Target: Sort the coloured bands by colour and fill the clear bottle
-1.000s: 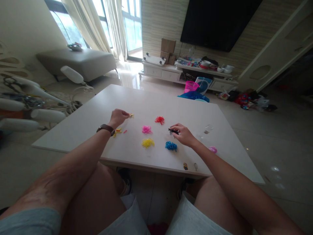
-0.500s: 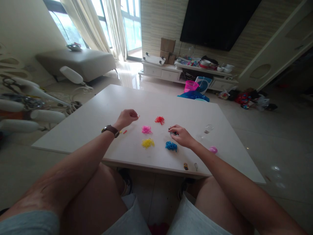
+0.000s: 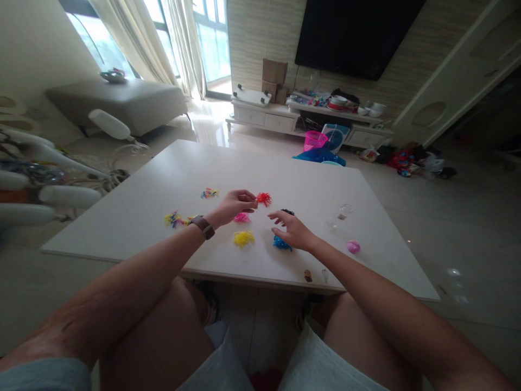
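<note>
My left hand (image 3: pixel 239 204), with a watch on its wrist, is closed in a pinch at the left edge of a pile of small red bands (image 3: pixel 264 199). What its fingertips hold is too small to make out. Below it lie a partly covered pink pile (image 3: pixel 242 217) and a yellow pile (image 3: pixel 243 238). My right hand (image 3: pixel 293 230) hovers with fingers apart and nothing visible in them. It is over the blue pile (image 3: pixel 281 243), just in front of the black pile (image 3: pixel 287 212). Mixed-colour bands (image 3: pixel 210 193) lie left of my left hand, with another mixed pile (image 3: pixel 173 219) nearer me.
On the white table (image 3: pixel 325 187), a clear container (image 3: pixel 345 211) and a pink round object (image 3: pixel 353 247) stand to the right. A small yellow-and-dark figure (image 3: pixel 308 275) and a small clear item (image 3: pixel 324 275) lie near the front edge. White lamp arms (image 3: pixel 71 195) reach in at the left.
My left hand has moved right to the red pile, uncovering the mixed-colour bands. My right hand has drawn back slightly from the black pile, its fingers spreading.
</note>
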A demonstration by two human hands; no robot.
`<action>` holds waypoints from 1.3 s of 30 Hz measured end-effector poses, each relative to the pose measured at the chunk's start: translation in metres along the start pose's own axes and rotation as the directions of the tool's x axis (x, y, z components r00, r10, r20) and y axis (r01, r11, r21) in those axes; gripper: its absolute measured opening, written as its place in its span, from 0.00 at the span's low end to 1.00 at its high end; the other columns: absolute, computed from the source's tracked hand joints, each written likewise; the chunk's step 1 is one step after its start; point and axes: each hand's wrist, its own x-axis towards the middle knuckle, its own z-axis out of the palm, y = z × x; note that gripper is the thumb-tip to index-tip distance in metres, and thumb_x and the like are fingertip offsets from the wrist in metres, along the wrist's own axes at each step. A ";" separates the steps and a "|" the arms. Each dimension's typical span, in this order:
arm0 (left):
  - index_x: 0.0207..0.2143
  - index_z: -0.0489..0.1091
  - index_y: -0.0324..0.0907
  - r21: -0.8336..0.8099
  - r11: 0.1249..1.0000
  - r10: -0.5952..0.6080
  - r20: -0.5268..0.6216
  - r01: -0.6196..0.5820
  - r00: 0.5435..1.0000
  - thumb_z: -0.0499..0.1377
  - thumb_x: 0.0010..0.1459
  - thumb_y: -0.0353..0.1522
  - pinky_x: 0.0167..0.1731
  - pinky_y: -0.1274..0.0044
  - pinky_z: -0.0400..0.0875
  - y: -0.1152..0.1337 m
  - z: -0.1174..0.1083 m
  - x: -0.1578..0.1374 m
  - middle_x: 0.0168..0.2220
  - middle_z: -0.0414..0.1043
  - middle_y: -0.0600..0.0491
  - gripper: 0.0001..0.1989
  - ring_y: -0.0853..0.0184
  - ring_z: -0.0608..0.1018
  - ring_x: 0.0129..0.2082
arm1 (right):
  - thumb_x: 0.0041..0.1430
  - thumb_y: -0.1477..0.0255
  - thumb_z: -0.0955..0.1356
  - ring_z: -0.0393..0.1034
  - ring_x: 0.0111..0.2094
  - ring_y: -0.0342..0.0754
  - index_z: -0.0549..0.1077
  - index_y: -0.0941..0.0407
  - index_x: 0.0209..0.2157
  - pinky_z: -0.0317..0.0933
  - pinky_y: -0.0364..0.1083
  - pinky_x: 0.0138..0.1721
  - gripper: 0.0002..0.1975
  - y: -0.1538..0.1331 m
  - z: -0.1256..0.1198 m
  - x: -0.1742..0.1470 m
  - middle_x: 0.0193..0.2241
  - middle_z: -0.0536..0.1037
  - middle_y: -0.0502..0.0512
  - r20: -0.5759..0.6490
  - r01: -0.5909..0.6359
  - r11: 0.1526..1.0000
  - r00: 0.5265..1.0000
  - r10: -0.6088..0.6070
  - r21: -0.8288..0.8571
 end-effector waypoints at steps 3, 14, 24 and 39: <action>0.33 0.74 0.37 -0.042 0.999 -0.010 0.039 0.012 0.999 0.75 0.39 0.37 0.40 0.70 0.76 -0.002 0.011 -0.001 0.30 0.78 0.50 0.21 0.67 0.79 0.33 | 0.58 0.75 0.68 0.72 0.43 0.47 0.67 0.49 0.59 0.67 0.49 0.43 0.26 -0.007 0.000 -0.002 0.50 0.74 0.56 0.004 0.050 0.998 0.999 -0.050 0.035; 0.33 0.74 0.36 -0.112 0.993 -0.013 0.161 0.031 0.987 0.74 0.41 0.33 0.43 0.69 0.75 -0.006 0.026 0.002 0.31 0.75 0.52 0.17 0.68 0.79 0.33 | 0.60 0.74 0.67 0.72 0.46 0.49 0.70 0.52 0.58 0.69 0.49 0.41 0.23 -0.012 -0.001 -0.002 0.54 0.72 0.59 0.025 0.101 0.994 0.994 -0.102 0.043; 0.34 0.76 0.36 -0.119 0.992 -0.024 0.088 0.034 0.996 0.74 0.40 0.34 0.42 0.70 0.74 0.000 0.021 0.007 0.31 0.77 0.50 0.18 0.69 0.78 0.32 | 0.60 0.76 0.66 0.72 0.41 0.47 0.76 0.55 0.47 0.67 0.48 0.42 0.13 -0.018 0.002 0.001 0.43 0.77 0.57 -0.047 0.082 0.997 0.996 -0.082 -0.005; 0.38 0.80 0.39 0.496 0.867 -0.267 0.384 0.046 0.884 0.65 0.43 0.29 0.34 0.75 0.74 -0.017 -0.026 0.004 0.27 0.77 0.52 0.16 0.66 0.79 0.30 | 0.59 0.73 0.68 0.67 0.55 0.55 0.71 0.55 0.56 0.62 0.54 0.58 0.22 -0.024 0.038 -0.006 0.52 0.76 0.60 0.386 0.241 0.954 0.909 -0.158 -0.177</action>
